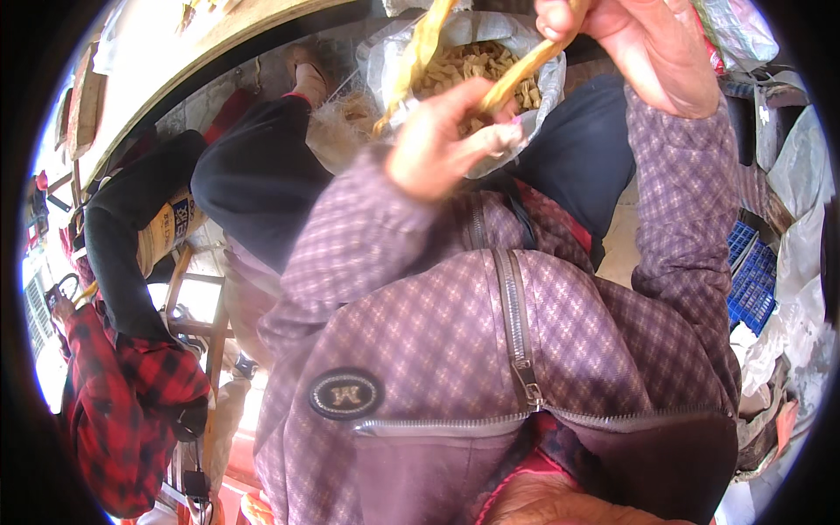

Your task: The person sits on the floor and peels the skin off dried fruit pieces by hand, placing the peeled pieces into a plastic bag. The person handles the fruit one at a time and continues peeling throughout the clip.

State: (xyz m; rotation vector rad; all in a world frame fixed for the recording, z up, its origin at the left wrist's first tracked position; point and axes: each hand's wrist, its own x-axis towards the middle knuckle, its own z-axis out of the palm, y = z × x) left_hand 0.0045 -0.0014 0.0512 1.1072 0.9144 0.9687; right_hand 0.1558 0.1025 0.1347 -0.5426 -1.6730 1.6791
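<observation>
My left hand (446,141), somewhat blurred, grips the lower end of a yellowish, flat, pliable strip (525,64) between thumb and fingers. At the top right my right hand (633,49) holds the same strip higher up, its fingers partly cut off by the picture's edge. Another yellow length (420,56) hangs down left of it from the top edge; whether the two join is out of view. Beneath and beyond my hands stands an open whitish plastic sack (554,88) between my knees, holding many short, tan, knotted-looking pieces (489,62).
A light tabletop (164,59) curves across the upper left. Pale fibres (351,111) lie beside the sack. A person in a red-black checked shirt (131,407) is at the left, near a wooden frame (215,328). Blue plastic baskets (753,282) and plastic sheeting (804,177) lie at the right.
</observation>
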